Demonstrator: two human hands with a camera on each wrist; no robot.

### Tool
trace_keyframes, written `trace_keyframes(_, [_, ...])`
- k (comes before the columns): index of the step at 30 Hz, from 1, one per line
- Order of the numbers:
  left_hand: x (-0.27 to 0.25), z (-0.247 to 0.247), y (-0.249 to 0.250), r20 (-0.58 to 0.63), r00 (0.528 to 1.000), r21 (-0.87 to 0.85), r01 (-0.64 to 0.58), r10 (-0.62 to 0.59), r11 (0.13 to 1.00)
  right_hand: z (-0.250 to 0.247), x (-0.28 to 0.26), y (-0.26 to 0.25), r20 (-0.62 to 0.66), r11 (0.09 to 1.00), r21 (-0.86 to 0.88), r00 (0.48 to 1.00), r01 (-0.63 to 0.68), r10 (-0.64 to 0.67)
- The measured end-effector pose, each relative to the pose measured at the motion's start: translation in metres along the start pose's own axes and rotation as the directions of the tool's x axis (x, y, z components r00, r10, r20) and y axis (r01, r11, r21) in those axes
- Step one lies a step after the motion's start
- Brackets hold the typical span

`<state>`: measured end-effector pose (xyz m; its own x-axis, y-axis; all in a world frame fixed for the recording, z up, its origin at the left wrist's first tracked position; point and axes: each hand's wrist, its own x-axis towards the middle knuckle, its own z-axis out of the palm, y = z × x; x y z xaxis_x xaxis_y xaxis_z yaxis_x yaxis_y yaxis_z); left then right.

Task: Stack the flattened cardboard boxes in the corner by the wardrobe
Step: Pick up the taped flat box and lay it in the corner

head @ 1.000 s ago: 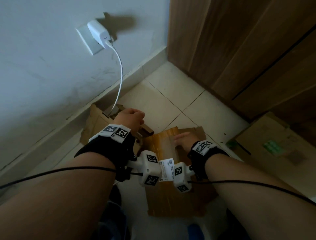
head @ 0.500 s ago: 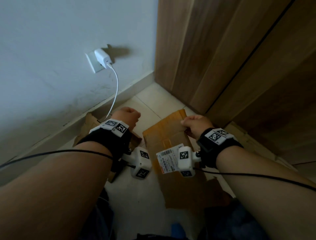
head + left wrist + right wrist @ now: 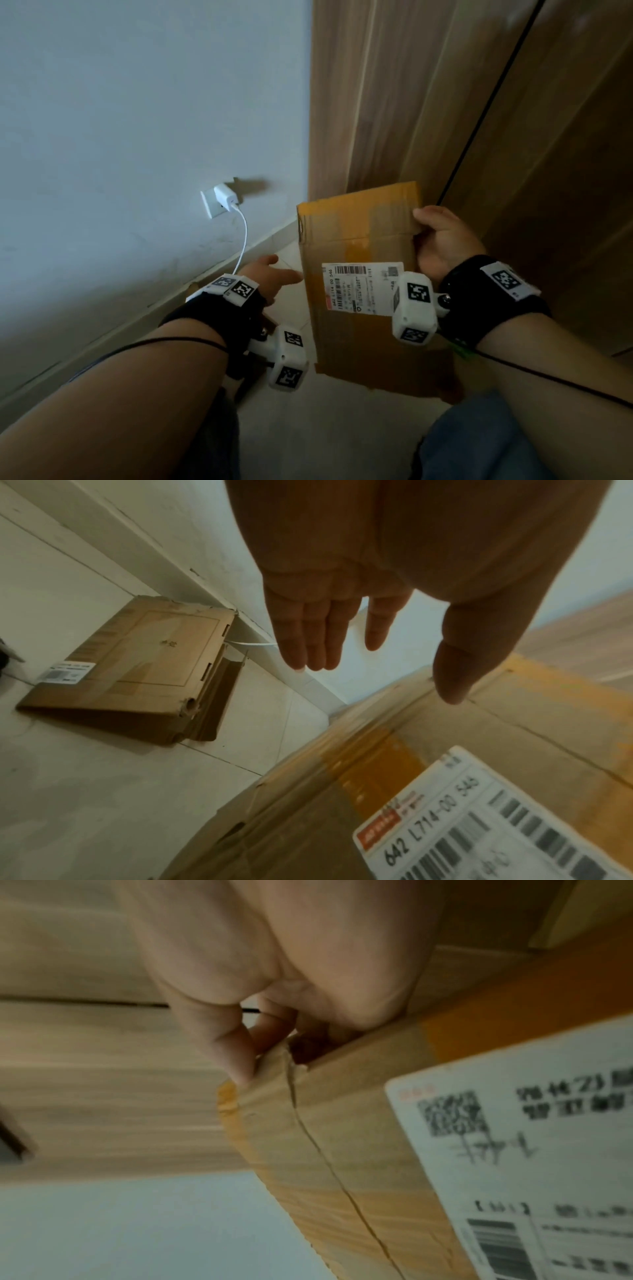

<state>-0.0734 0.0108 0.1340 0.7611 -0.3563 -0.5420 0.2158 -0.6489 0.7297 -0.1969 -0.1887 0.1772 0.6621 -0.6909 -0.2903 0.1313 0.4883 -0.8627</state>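
Flattened cardboard box, labelled and taped, is gripped at its right edge by right hand; left hand, fingers spread, hovers beside its left edge above bare floor.

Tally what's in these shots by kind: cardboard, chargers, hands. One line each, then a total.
Flattened cardboard boxes: 2, the held box in the right hand's grip and the floor box by the wall.
Chargers: 1, the white charger plugged into the wall.
Hands: 2, left hand and right hand.
Total: 5

head view down at corner, wrist views close, all sharing labelled box
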Motion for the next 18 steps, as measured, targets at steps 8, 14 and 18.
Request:
trace_keyframes(8, [0.008, 0.005, 0.002, 0.088, 0.996, -0.143, 0.034, -0.022, 0.989, 0.001, 0.015, 0.008, 0.14, 0.988, 0.15, 0.99, -0.044, 0.023])
trace_keyframes(14, [0.016, 0.018, 0.001, 0.145, 0.988, -0.191, -0.017, 0.045, 0.981, 0.001, 0.031, 0.012, 0.18, 0.986, 0.158, 0.983, -0.055, 0.026])
trace_keyframes(18, [0.022, 0.02, 0.002, 0.132, 0.989, -0.295, -0.03, 0.071, 0.955, 0.004, 0.039, 0.016, 0.139, 0.992, 0.125, 0.99, -0.024, 0.007])
